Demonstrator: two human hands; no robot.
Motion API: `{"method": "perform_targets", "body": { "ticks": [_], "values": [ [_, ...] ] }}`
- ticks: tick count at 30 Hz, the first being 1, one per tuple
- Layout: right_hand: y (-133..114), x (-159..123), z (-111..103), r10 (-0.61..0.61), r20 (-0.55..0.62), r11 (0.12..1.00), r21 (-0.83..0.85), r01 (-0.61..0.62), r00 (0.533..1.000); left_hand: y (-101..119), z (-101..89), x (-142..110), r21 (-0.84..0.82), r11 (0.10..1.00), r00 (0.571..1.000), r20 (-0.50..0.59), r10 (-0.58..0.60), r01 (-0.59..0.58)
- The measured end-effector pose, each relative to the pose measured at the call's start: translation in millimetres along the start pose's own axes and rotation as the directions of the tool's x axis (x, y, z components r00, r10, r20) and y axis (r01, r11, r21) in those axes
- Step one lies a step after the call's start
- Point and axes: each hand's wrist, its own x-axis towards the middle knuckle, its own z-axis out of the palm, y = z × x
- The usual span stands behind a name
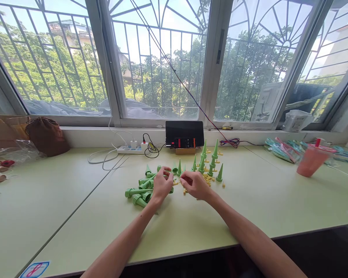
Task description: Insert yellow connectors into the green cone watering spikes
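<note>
My left hand (163,184) is closed, its fingers curled around a green plastic watering spike (171,190) that they mostly hide. From its right side sticks a small yellow valve (176,183). Thumb and fingertips of my right hand (195,184) pinch at the outer end of this valve. Beside and under my left hand lies a pile of loose green spikes (138,192). Loose yellow valves (209,180) are heaped just behind and right of my right hand. Green spikes with yellow valves (212,164) stand upright, some stacked, beyond that heap.
A phone (185,143) leans before a dark tablet (179,127) by the windowsill. Behind the pile is a power strip (133,148) with cables. On the right stand a red drink cup (313,160) and plastic packets (281,150); a brown drawstring bag (47,136) is far left.
</note>
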Motion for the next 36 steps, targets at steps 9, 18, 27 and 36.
{"method": "perform_targets", "body": {
  "ticks": [9,18,27,36],
  "values": [
    [1.8,-0.7,1.2,-0.013,0.035,1.000,-0.017,0.014,0.999,1.9,0.9,-0.9,-0.007,1.000,1.000,0.004,-0.002,0.002],
    [-0.2,-0.6,0.5,-0.024,0.056,1.000,-0.006,0.025,0.998,1.2,1.8,-1.0,-0.037,0.999,1.000,-0.003,-0.008,0.007],
    [-2.6,-0.6,0.6,-0.028,0.085,1.000,0.008,0.027,0.996,0.5,1.6,-1.6,-0.015,1.000,1.000,-0.009,0.005,-0.005],
    [-0.6,-1.0,0.9,-0.043,0.122,0.999,-0.007,0.044,0.992,4.3,1.5,-3.5,-0.012,0.999,0.999,0.000,0.033,-0.033]
  ]
}}
